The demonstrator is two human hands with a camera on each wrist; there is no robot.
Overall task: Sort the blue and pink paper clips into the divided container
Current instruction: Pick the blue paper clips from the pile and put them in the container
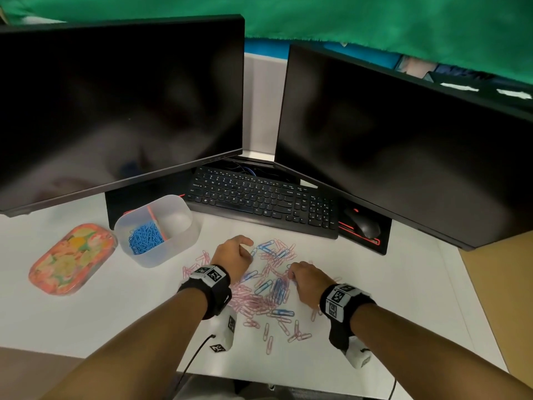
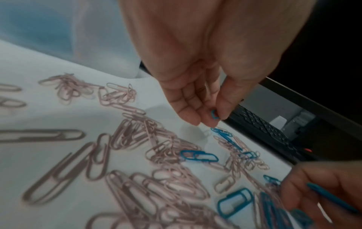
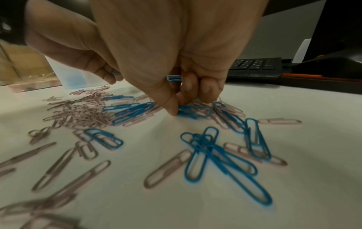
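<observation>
Pink and blue paper clips lie mixed in a loose pile on the white desk. The translucent divided container stands to the pile's left, with blue clips in its near-left compartment; the other compartment looks empty. My left hand hovers over the pile's far edge and pinches a blue clip between thumb and fingertips. My right hand is down at the pile's right side, thumb and forefinger pinching a blue clip at the desk surface.
A flowery orange tray lies left of the container. A black keyboard and a mouse sit behind the pile, under two dark monitors. Loose blue clips lie near my right wrist.
</observation>
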